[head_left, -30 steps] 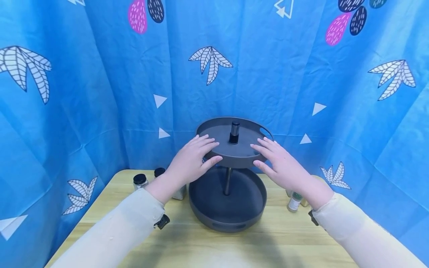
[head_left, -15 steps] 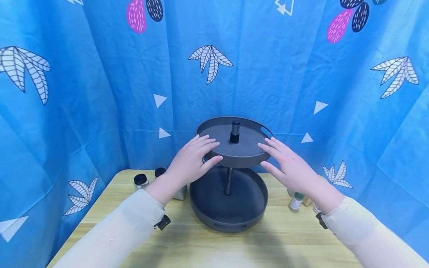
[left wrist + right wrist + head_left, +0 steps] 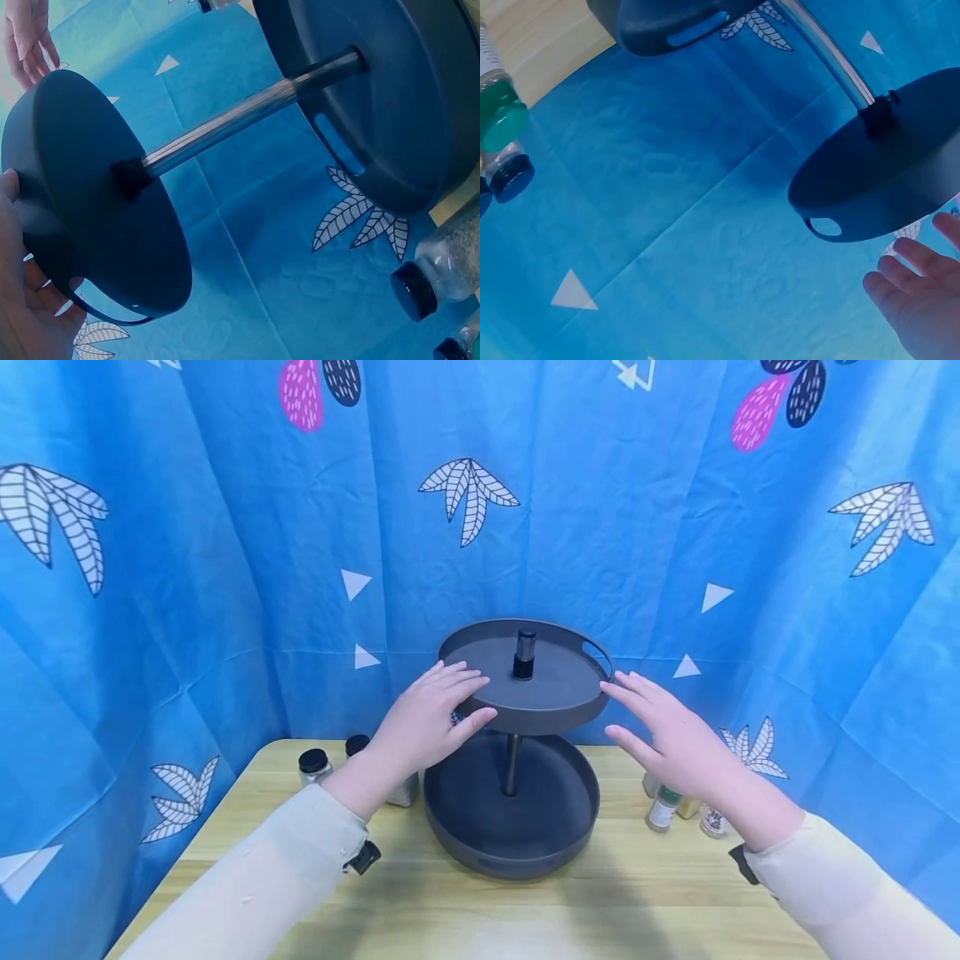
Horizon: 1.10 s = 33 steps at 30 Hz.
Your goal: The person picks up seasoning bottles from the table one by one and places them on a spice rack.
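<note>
From my remote station I find the left hand [image 3: 423, 718] at the near-left rim of the upper tray [image 3: 558, 681], thumb against the outer wall and fingers over the edge, a light grip with little gap between. I find the right hand [image 3: 678, 735] holding nothing, its fingers spread and nearly straight, the thumb set apart from them. It stands just beside the tray's right rim, and the right wrist view shows a narrow gap between fingers and wall.

The upper tray is round and dark grey, with a cut-out handle [image 3: 597, 653] at its far right. A short post top [image 3: 525, 656] with a black collar rises through its middle. Below, a metal pole [image 3: 512, 764] joins it to the lower tray [image 3: 555, 793], likewise round and dark, which rests on the wood-grained surface [image 3: 660, 893].

Further out on the left, I record a clear jar [image 3: 312, 768] with a black cap and, near it, another black cap [image 3: 357, 744]; the left arm hides part of this group. On the right, a green-capped bottle [image 3: 662, 810] stands near other small containers [image 3: 712, 822], partly behind the right arm. I cannot read their labels. Pale sleeves [image 3: 255, 868] cover both forearms. A blue patterned curtain [image 3: 600, 568] encloses the back and sides.
</note>
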{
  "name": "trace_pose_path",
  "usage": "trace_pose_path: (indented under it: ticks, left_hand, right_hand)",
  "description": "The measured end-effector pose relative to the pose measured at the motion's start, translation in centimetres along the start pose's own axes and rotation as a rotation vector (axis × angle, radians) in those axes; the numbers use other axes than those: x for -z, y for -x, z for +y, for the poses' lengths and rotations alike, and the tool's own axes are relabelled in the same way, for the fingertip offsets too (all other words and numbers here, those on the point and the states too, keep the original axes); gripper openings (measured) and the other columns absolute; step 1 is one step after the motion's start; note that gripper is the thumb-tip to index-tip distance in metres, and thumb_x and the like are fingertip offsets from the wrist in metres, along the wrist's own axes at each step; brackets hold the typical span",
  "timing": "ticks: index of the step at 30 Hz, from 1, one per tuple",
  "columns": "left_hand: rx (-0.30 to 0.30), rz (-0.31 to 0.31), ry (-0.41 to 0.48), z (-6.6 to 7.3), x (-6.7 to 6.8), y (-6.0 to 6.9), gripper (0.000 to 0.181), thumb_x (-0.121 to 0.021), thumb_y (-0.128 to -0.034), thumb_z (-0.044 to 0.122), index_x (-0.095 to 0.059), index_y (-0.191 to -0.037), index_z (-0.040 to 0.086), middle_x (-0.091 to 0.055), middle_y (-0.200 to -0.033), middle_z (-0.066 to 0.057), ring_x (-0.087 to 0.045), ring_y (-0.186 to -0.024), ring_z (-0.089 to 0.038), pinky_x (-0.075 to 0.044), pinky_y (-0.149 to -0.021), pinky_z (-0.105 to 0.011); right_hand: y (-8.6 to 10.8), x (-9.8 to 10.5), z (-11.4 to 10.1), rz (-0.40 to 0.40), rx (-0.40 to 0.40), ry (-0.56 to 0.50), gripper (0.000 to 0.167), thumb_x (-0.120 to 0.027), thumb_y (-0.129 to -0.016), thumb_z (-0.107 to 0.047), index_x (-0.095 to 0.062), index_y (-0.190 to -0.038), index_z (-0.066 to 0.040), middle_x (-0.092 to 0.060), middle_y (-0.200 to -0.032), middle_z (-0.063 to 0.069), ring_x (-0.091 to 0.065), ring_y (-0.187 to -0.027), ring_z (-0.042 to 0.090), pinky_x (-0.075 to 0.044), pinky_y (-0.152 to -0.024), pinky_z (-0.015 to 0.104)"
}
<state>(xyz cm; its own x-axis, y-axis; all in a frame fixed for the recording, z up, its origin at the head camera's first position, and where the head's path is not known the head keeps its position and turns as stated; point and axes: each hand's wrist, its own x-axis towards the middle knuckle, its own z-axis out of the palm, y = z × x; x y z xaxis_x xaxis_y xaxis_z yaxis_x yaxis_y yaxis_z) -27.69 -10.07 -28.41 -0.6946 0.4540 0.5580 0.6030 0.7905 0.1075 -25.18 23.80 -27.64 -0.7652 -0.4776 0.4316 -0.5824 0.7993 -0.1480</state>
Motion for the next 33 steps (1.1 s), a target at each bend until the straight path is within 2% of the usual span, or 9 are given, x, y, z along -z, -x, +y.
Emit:
trace_pose_path:
  ticks: [9, 18, 25, 33]
  left_hand:
    - [-0.013, 0.001, 0.017, 0.2, 0.2, 0.0, 0.056, -0.055, -0.0993, 0.053, -0.061, -0.139, 0.014, -0.057, -0.144, -0.006, -0.042, -0.142, -0.022, -0.022, -0.123, -0.042]
    - [-0.007, -0.015, 0.015, 0.1, 0.3, 0.0, 0.056, -0.054, -0.0996, 0.053, -0.06, -0.14, 0.014, -0.057, -0.144, -0.005, -0.041, -0.143, -0.022, -0.021, -0.124, -0.041]
    - [-0.002, -0.013, 0.01, 0.0, 0.4, 0.0, 0.055, -0.055, -0.0998, 0.052, -0.061, -0.139, 0.014, -0.057, -0.143, -0.004, -0.042, -0.142, -0.022, -0.021, -0.123, -0.04]
    - [-0.006, -0.014, 0.01, 0.0, 0.3, 0.1, 0.055, -0.055, -0.0997, 0.052, -0.061, -0.139, 0.014, -0.057, -0.143, -0.004, -0.041, -0.142, -0.022, -0.021, -0.123, -0.041]
  right_hand:
    - [1.0, 0.4, 0.5, -0.017, -0.048, 0.009, 0.062, -0.061, -0.1, -0.042, -0.042, -0.152, -0.014, -0.04, -0.155, 0.017, -0.036, -0.142, 0.041, -0.036, -0.109, 0.065]
    - [1.7, 0.1, 1.6, -0.008, -0.046, 0.016, 0.042, -0.061, -0.1, -0.037, -0.063, -0.132, -0.009, -0.058, -0.136, 0.015, -0.05, -0.128, 0.039, -0.045, -0.102, 0.061]
    - [2.2, -0.1, 2.7, -0.05, -0.075, 0.015, 0.041, -0.059, -0.101, -0.038, -0.064, -0.129, -0.007, -0.06, -0.133, 0.017, -0.051, -0.126, 0.04, -0.043, -0.102, 0.062]
    - [3.0, -0.5, 3.6, -0.06, -0.11, -0.007, 0.043, -0.057, -0.102, -0.039, -0.063, -0.13, -0.005, -0.06, -0.132, 0.019, -0.052, -0.124, 0.042, -0.044, -0.1, 0.064]
